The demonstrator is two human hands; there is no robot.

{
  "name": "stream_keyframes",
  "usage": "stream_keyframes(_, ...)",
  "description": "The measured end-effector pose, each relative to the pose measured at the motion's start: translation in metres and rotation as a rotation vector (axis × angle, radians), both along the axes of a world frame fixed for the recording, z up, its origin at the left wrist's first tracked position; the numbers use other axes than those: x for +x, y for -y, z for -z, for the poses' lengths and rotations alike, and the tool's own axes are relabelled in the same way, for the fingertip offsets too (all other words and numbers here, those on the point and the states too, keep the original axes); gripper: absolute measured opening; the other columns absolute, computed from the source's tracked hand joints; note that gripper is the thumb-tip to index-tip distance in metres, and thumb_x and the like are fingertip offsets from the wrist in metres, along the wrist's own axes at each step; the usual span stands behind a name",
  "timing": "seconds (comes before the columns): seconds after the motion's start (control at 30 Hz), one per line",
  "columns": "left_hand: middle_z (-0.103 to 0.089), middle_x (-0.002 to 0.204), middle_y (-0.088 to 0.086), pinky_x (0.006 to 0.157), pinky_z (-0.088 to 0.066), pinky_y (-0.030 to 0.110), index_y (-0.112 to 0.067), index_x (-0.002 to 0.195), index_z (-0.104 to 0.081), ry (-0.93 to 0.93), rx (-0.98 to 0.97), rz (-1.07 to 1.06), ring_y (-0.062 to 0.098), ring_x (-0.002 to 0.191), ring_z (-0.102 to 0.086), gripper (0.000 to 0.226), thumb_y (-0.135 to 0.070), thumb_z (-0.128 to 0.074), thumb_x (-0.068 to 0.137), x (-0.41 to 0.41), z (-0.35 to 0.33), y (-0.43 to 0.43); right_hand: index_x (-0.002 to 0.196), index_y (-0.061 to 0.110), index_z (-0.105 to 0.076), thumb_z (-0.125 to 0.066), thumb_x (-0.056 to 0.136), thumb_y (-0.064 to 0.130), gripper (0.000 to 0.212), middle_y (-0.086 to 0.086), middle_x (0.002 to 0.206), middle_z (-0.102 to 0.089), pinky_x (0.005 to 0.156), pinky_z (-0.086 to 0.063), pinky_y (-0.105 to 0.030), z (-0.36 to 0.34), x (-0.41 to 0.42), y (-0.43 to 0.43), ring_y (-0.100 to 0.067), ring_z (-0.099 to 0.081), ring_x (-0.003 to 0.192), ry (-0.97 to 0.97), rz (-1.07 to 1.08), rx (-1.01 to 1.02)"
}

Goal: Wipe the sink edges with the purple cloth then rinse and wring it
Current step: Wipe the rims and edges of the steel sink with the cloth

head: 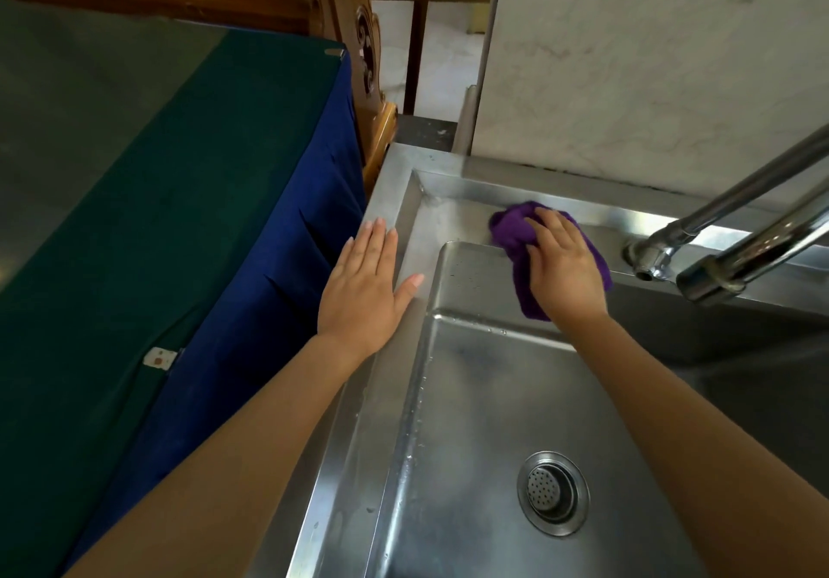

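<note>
Seen from above, a person leans over a stainless steel sink, and the two hands are well apart. The right hand presses flat, fingers spread, on a bunched purple cloth, pinning it to the ledge at the far left corner of the basin, just behind the basin's back lip; part of the cloth hangs over that lip. The left hand lies open and empty, palm down, on the sink's left rim, apparently as a brace. A metal tap reaches in from the right, and no water is seen running. A drain strainer sits in the basin floor, and droplets dot the left wall. The wiping step appears to be in hand. The next move likely calls for sliding the cloth along the remaining rims under steady pressure; rinsing and wringing are not yet done.
</note>
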State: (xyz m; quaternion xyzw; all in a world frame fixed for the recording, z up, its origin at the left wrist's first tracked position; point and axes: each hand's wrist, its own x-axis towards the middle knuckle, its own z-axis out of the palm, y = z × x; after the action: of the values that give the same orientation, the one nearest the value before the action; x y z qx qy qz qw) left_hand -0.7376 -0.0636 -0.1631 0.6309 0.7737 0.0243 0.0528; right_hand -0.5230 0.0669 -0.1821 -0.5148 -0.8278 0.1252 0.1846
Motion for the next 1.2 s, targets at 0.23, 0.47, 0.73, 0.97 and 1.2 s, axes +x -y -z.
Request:
stream_keyframes(0.23,0.012,0.158,0.008,0.118,0.008,0.033,-0.010,0.144,0.013,-0.018,0.027,-0.002,0.015,0.143,0.016,0.076,-0.059,0.003,0.087,0.002,-0.001,0.001,0.131,0.005,-0.049,-0.041,0.097,0.019,0.038,-0.011,0.146,-0.042,0.117,-0.020,-0.039,0.008,-0.012,0.009,-0.030,-0.033,0.138,-0.151,0.284,-0.016)
stream_keyframes(0.47,0.008,0.158,0.008,0.118,0.007,0.033,-0.011,0.144,0.011,-0.024,0.039,-0.003,0.014,0.144,0.014,0.079,-0.063,0.008,0.085,0.000,0.002,-0.001,0.132,0.012,-0.049,-0.040,0.098,0.019,0.036,-0.004,0.149,-0.038,0.118,-0.015,-0.033,-0.009,-0.085,0.010,-0.022,-0.028,0.139,-0.100,-0.024,-0.089)
stream_keyframes(0.73,0.005,0.158,0.007,0.119,0.003,0.034,-0.010,0.148,0.004,-0.007,0.052,-0.003,0.015,0.145,0.010,0.087,-0.066,0.013,0.082,0.001,0.002,-0.001,0.128,0.010,-0.054,-0.045,0.094,0.011,0.035,-0.007,0.133,-0.056,0.103,-0.036,-0.032,-0.030,-0.135,-0.027,-0.023,-0.046,0.120,-0.409,0.037,0.051)
stream_keyframes(0.97,0.006,0.159,0.007,0.119,0.003,0.033,-0.010,0.149,0.003,-0.022,0.019,0.001,0.016,0.145,0.011,0.086,-0.063,0.015,0.082,0.000,-0.001,-0.002,0.134,0.020,-0.046,-0.036,0.098,0.027,0.039,-0.001,0.145,-0.043,0.109,-0.028,-0.039,-0.014,-0.153,-0.053,-0.023,-0.033,0.133,0.015,-0.167,0.045)
stream_keyframes(1.2,-0.002,0.158,0.009,0.118,0.003,0.032,-0.008,0.148,-0.003,-0.006,0.035,0.011,0.017,0.146,0.006,0.084,-0.063,0.010,0.086,-0.001,0.000,-0.001,0.135,0.019,-0.047,-0.042,0.095,0.022,0.040,-0.002,0.143,-0.046,0.111,-0.029,-0.041,-0.002,-0.104,-0.041,-0.026,-0.037,0.132,-0.043,-0.113,0.113)
